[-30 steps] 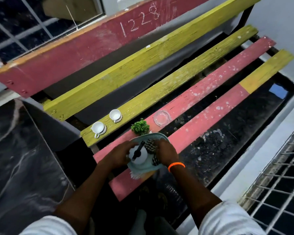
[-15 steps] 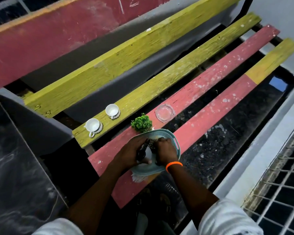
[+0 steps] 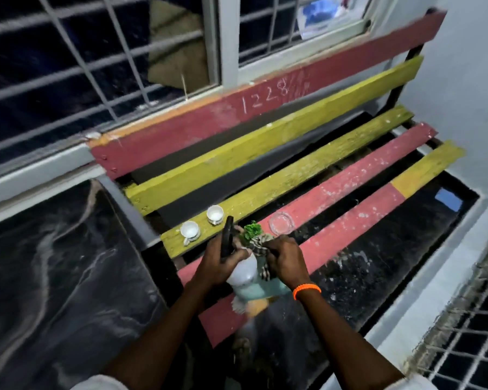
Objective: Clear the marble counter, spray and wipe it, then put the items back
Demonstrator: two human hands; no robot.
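Note:
My left hand grips a white spray bottle with a black trigger head, lifted out of the teal basket that rests on the bench's front red slat. My right hand, with an orange band at the wrist, holds a checked cloth over the basket. Just behind my hands stands a small green plant. On the yellow slat are two white cups, and a clear glass dish sits on the red slat. The dark marble counter lies at the left.
The red and yellow slatted bench stands against a barred window. Black floor shows under the slats. A white wall rises at the right, and a metal grille runs along the lower right.
My left hand has lifted the spray bottle up out of the basket, and my right hand has raised the cloth. The view has tilted upward, bringing the window into sight.

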